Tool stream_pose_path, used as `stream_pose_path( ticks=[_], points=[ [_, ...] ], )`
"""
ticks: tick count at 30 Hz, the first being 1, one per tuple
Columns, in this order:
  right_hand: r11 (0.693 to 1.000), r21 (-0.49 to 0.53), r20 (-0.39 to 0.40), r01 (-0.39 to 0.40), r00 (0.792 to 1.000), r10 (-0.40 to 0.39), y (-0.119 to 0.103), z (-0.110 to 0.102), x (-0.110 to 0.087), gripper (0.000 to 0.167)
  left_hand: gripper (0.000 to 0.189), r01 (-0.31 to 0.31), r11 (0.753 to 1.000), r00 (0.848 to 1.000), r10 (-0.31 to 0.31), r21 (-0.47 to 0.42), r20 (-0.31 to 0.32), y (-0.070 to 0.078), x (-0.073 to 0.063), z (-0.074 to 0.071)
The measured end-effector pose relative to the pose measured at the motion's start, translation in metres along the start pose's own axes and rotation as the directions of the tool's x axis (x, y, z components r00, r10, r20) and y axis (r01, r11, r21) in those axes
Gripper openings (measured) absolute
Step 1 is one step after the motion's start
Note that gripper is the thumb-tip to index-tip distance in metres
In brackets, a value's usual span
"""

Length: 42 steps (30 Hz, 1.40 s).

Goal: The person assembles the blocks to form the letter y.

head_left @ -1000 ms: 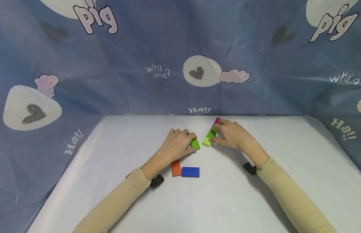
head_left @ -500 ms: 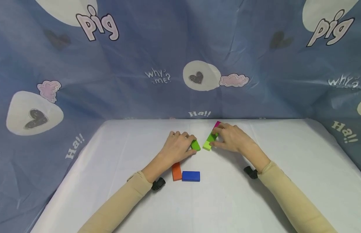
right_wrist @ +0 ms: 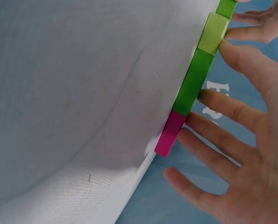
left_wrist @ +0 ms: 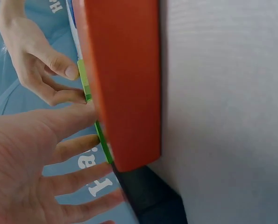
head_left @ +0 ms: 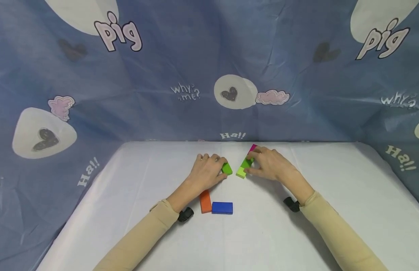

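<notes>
In the head view my left hand (head_left: 206, 171) arches over a green block (head_left: 226, 169), pinching it between thumb and index finger. To its right stands a slanting row: a magenta block (head_left: 253, 149) at the far end, a dark green block (right_wrist: 195, 84) in the middle and a light green block (right_wrist: 214, 32) at the near end. My right hand (head_left: 270, 163) holds this row by its side, with the thumb at the light green block and the fingers along the green and magenta ones. A narrow gap separates the left block from the row.
Nearer me lie an orange block (head_left: 205, 201), partly under the left hand, and a blue block (head_left: 222, 208) touching its near corner. Black wrist cameras (head_left: 185, 214) hang under both wrists. A printed blue cloth (head_left: 169, 113) rises behind the white table (head_left: 257, 237).
The whole scene has shifted slightly downward in the head view as the camera tilts. Both hands and the blocks keep nearly the same places relative to one another.
</notes>
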State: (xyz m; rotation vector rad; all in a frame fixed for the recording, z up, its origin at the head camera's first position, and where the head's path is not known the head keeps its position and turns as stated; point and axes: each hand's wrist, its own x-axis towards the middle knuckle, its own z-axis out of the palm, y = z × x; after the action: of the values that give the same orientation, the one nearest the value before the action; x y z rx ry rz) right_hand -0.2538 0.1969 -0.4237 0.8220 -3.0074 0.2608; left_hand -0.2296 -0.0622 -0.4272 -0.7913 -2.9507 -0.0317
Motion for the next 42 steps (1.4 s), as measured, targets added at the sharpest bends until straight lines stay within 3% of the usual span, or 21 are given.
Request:
stream_pose_path(
  ticks=[18, 25, 30, 42],
  points=[
    [1.000, 0.006, -0.005, -0.004, 1.000, 0.004, -0.004, 0.006, -0.008, 0.052, 0.044, 0.022, 1.000, 1.000, -0.022, -0.012, -0.019, 0.005, -0.002, 0.009],
    [1.000, 0.012, 0.002, 0.003, 1.000, -0.003, -0.004, 0.007, -0.008, 0.052, 0.042, 0.020, 1.000, 0.999, -0.020, 0.007, -0.039, 0.007, -0.002, 0.009],
    [1.000, 0.001, -0.009, 0.016, 1.000, -0.016, -0.003, 0.008, -0.009, 0.051, 0.043, 0.022, 1.000, 1.000, -0.022, 0.013, -0.007, 0.011, -0.003, 0.006],
    [1.000, -0.018, -0.031, 0.017, 0.999, -0.018, -0.002, 0.002, -0.004, 0.048, 0.040, 0.023, 0.999, 0.999, -0.022, 0.043, -0.024, 0.010, 0.007, 0.000]
  ],
)
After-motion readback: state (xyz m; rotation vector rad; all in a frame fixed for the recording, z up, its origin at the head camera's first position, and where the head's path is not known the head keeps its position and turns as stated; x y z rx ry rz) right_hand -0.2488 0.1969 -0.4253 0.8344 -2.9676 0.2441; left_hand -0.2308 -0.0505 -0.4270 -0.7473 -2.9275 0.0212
